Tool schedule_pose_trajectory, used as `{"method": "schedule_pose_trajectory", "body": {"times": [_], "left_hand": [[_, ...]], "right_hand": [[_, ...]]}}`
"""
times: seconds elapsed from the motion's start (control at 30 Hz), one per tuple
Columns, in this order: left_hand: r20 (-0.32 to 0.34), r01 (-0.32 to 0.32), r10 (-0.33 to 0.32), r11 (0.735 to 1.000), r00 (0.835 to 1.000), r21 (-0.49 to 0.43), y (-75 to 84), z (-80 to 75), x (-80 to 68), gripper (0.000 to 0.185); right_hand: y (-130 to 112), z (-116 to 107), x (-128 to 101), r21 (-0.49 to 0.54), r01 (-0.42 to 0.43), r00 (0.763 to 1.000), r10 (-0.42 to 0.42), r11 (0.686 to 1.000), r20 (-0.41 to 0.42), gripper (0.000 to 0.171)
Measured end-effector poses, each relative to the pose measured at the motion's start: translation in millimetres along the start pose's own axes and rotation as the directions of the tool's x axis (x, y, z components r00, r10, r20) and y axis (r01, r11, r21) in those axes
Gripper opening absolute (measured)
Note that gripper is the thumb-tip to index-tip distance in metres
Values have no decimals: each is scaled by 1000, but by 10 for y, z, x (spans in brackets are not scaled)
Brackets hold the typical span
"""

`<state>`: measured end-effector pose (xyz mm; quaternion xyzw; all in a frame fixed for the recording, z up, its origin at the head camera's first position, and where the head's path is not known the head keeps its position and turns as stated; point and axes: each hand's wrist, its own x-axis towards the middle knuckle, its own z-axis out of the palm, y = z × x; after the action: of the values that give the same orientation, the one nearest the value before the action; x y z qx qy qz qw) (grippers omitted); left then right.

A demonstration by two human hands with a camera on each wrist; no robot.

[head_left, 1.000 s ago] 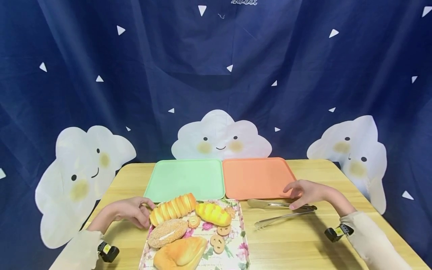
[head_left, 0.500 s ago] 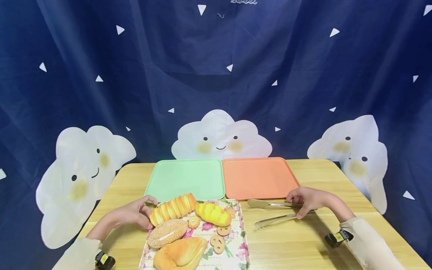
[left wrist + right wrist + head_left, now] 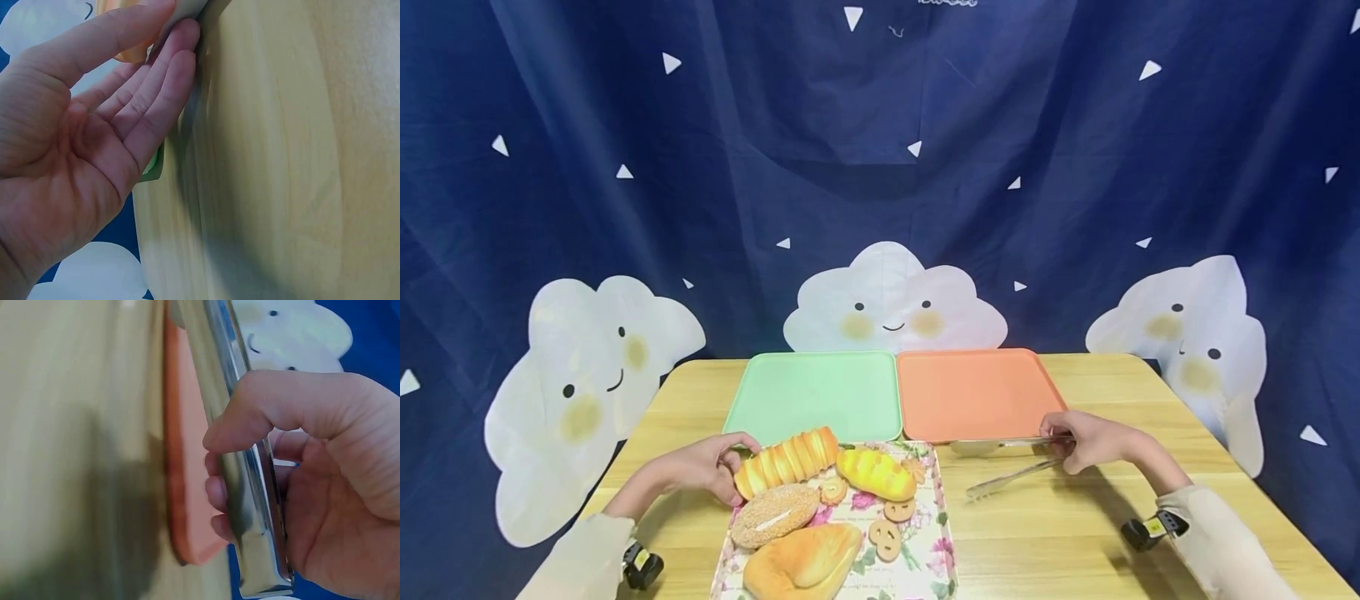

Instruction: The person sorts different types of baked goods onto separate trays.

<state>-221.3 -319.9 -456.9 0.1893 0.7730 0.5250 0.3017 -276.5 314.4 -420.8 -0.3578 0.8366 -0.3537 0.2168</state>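
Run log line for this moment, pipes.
left hand: at floral tray edge, grip unclear | right hand: grips metal tongs | breads: on floral tray | orange tray: beside green tray

Left grip (image 3: pixel 698 468) loose, fingers (image 3: pixel 161 103) extended; right grip (image 3: pixel 1093 442) curled, thumb (image 3: pixel 253 412) bent downward

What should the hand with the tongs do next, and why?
Probably lift the tongs a little and move them left, over the yellow bread. The right hand already grips them, their two arms are spread apart, and their tips point toward the flowered tray but aren't over it yet.
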Motion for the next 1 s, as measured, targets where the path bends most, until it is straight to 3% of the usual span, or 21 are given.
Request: {"method": "schedule_pose_trajectory", "body": {"times": [0.17, 0.3, 0.4, 0.5, 0.63, 0.77, 1.0], "left_hand": [[20, -5, 6, 1000, 1000, -25, 9, -38, -6, 71], [32, -12, 13, 999, 999, -42, 8, -60, -5, 70], [36, -18, 19, 999, 999, -46, 14, -62, 7, 69], [39, -20, 22, 999, 999, -49, 18, -60, 15, 69], [27, -14, 15, 999, 1000, -41, 10, -47, 10, 69], [6, 2, -2, 1000, 1000, -9, 6, -17, -1, 73], [-18, 16, -16, 999, 1000, 28, 14, 28, -19, 84]], "right_hand": [[-58, -112, 42, 0, 135, 989, -135, 991, -68, 35], [-235, -108, 203, -88, 217, 956, -230, 972, -184, 30], [-512, -5, 446, -221, 212, 920, -270, 952, -283, 25], [-834, 139, 725, -341, 157, 903, -274, 927, -331, 30], [-1186, 342, 1081, -502, 82, 915, -265, 861, -305, 45], [-1366, 511, 1425, -633, 113, 928, -309, 766, -208, 46], [-1373, 678, 1745, -648, 127, 963, -251, 751, -103, 46]]}}
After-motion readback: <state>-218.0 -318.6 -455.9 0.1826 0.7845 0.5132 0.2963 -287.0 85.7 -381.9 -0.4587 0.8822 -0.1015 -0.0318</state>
